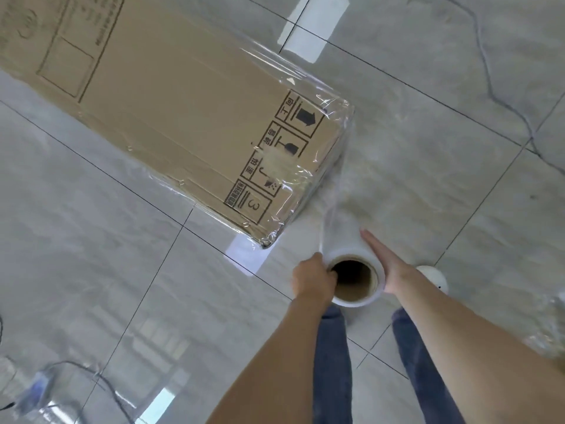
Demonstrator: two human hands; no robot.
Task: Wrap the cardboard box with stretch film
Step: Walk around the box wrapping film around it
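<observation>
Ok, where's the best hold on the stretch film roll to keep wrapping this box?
Hold the stretch film roll by its open cardboard core, coming from the near end facing you. The left hand already hooks fingers into it, and the right hand lies flat on the side. Film runs off the far side to the cardboard box.

left hand (312,278) fingers curled, gripping, right hand (385,261) flat, fingers straight
</observation>
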